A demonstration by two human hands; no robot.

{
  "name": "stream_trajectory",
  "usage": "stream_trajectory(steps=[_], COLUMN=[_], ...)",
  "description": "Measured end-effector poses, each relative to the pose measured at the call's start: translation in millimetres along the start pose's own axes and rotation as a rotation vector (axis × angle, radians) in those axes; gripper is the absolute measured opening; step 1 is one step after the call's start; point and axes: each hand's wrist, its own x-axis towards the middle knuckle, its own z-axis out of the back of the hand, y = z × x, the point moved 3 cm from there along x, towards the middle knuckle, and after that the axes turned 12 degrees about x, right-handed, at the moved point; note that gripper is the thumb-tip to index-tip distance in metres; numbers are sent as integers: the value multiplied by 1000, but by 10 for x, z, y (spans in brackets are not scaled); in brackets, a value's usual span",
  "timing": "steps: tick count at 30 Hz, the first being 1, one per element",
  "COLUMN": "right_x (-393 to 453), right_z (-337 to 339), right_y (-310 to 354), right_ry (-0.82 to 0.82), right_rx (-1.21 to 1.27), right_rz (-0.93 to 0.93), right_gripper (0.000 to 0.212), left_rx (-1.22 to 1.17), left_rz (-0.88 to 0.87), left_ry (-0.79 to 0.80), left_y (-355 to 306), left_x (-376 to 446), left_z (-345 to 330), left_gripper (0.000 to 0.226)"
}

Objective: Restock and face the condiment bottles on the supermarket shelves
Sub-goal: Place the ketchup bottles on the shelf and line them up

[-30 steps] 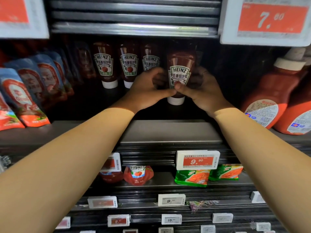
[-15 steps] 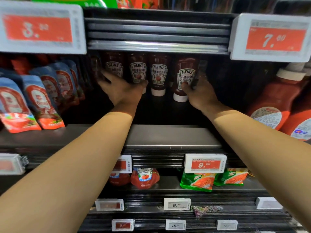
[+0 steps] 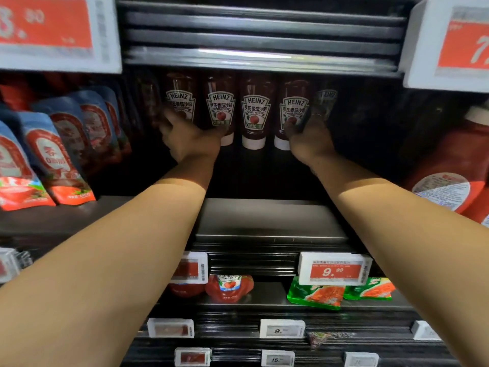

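While both hands (image 3: 308, 137) reach in — ketchup bottles (image 3: 254, 115) face forward

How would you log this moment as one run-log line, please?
left hand: grips leftmost ketchup bottle | right hand: grips rightmost front ketchup bottle | labels: forward

Four upside-down ketchup bottles (image 3: 253, 112) in the back row each carry a label reading "HEINZ", Chinese characters "亨氏番茄沙司", and "TOMATO KETCHUP". A fifth bottle label (image 3: 326, 102) at the right end is partly hidden; its visible letters are too blurred to read with certainty. The upper-left price tag (image 3: 50, 30) shows "3." followed by small blurred digits. The upper-right price tag (image 3: 460, 46) shows "7". The mid-shelf tag (image 3: 334, 271) reads "9.90". A lower tag (image 3: 281, 330) shows "9."; the bottom tag (image 3: 277, 359) shows "16.".
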Motion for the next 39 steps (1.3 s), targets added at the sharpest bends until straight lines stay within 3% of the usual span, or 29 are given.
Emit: stream_trajectory(steps=[2, 6, 9, 15, 23, 39], right_x=[-7, -104, -101, -117, -151, -100], right_z=[-31, -146, -210, -332, -387, -301], right_y=[-14, 44, 61, 68, -8, -64], right_ry=[-36, -39, -33, -119, -206, -173], right_rx=[7, -154, -202, -222, -242, -120], right_rz=[-34, -86, -122, -183, -115, -147], right_gripper=[57, 122, 137, 142, 131, 115], left_rx=[30, 57, 57, 96, 94, 107], left_rz=[-6, 15, 51, 59, 59, 58], left_ry=[8, 6, 8, -4, -30, -21], left_y=[-10, -20, -2, -20, -24, -13], left_x=[-3, -15, 8, 15, 22, 21], left_z=[-9, -4, -6, -26, -43, -56], left_gripper=[136, 138, 138, 139, 137, 136])
